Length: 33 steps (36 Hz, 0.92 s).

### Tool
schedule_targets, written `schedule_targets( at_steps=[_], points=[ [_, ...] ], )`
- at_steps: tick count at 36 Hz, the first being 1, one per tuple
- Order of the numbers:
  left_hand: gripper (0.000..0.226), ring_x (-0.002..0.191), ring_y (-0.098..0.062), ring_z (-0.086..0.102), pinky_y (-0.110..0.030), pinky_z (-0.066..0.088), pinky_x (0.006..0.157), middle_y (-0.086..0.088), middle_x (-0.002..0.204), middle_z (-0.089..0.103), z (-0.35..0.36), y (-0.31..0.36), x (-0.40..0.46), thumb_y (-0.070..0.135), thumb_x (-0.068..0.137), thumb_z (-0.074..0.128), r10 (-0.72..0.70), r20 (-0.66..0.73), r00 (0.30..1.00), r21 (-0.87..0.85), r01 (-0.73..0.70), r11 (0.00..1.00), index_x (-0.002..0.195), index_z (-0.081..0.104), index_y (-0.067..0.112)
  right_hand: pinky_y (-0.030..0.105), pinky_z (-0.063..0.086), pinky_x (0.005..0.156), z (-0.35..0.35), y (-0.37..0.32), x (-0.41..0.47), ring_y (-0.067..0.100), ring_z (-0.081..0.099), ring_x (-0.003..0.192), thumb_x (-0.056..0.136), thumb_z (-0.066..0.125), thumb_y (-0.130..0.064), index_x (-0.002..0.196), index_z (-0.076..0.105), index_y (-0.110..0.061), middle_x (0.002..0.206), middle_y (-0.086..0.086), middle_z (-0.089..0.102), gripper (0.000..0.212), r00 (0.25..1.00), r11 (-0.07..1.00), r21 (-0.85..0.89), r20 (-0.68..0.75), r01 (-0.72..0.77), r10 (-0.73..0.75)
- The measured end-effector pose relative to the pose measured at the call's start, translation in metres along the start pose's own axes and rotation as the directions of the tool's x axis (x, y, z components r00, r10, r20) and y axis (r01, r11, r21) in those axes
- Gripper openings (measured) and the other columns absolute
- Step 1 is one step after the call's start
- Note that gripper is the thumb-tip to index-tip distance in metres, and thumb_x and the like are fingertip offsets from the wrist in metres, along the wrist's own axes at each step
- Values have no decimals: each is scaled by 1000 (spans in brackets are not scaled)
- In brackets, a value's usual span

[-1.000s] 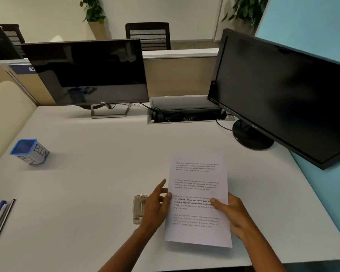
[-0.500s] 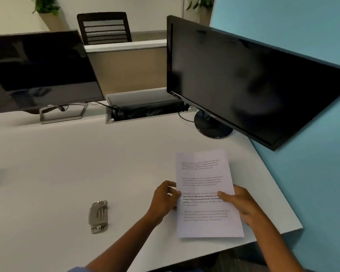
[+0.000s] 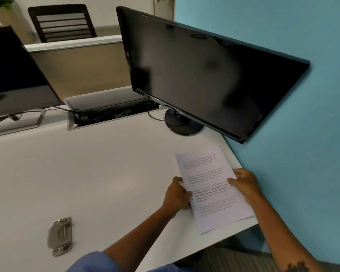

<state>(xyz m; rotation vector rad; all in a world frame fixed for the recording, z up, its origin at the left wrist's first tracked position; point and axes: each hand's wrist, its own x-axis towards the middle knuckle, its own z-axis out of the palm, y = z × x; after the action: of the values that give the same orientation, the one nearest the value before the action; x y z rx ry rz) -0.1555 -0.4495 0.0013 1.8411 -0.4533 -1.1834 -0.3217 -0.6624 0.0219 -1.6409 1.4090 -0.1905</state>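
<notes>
Sheet [image 3: 209,174], one: left hand [image 3: 176,195], right hand [image 3: 246,185]

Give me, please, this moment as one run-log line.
printed sheet: over near right corner of desk | left hand: holds its left edge | right hand: pinches its right edge | hole punch: on desk, untouched

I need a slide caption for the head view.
Left hand and right hand hold a printed sheet at the desk corner, near a dark monitor.

Dim, even indoor light — soft shadows, slight blur, wide-angle bending.
</notes>
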Motion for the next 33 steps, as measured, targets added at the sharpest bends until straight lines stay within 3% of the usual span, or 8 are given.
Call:
schedule_targets(
  at_steps=[6,10,14,19,24,28,33],
  points=[
    [56,76,-10,77,-28,64,58,11,100,66,9,12,2,19,94,71,21,29,999,47,-22,999,139,38,24,22,57,62,-7,9,4,13,73,78,85,78,-1,96,72,-22,97,0,79,24,999,996,-87,-38,19,-22],
    [62,83,-13,76,-29,64,57,12,103,64,10,16,2,19,94,70,24,44,999,63,-27,998,145,35,22,35,65,73,-7,15,7,25,77,86,85,77,-5,103,76,-15,102,4,81,21,997,991,-130,-76,10,-20],
    [63,84,-20,77,-40,67,63,9,102,66,8,16,-2,19,95,70,17,50,999,88,-22,996,147,34,20,43,67,78,-6,16,6,28,77,88,88,77,-10,108,76,-13,106,6,81,20,995,983,-184,-95,24,-42],
    [68,95,-32,76,-49,67,74,-7,122,66,3,19,-8,15,96,69,-22,47,999,100,17,995,152,30,17,28,55,70,-3,12,2,26,69,87,90,76,-8,116,73,-10,115,11,78,26,987,969,-246,-144,36,-73],
    [70,97,-37,75,-42,65,72,-16,127,65,-7,21,-16,17,97,69,-64,-14,998,113,65,991,155,29,18,44,59,88,2,8,-6,38,69,116,91,76,-14,131,68,-7,130,14,71,42,977,933,-358,-191,24,-98],
    [69,106,-40,72,-54,61,93,-15,123,69,-22,14,-23,23,98,68,4,-87,996,176,11,984,155,32,14,55,60,95,9,5,-15,41,64,123,94,74,-26,139,64,-9,137,16,65,49,971,889,-457,-210,3,-112],
    [59,105,-22,72,-41,58,99,2,124,69,-53,-1,-37,36,97,68,123,-232,965,268,-59,962,149,44,23,59,55,98,29,-6,-28,42,59,126,92,76,-31,139,64,-12,138,18,63,52,953,869,-494,-261,3,-152]
  ],
)
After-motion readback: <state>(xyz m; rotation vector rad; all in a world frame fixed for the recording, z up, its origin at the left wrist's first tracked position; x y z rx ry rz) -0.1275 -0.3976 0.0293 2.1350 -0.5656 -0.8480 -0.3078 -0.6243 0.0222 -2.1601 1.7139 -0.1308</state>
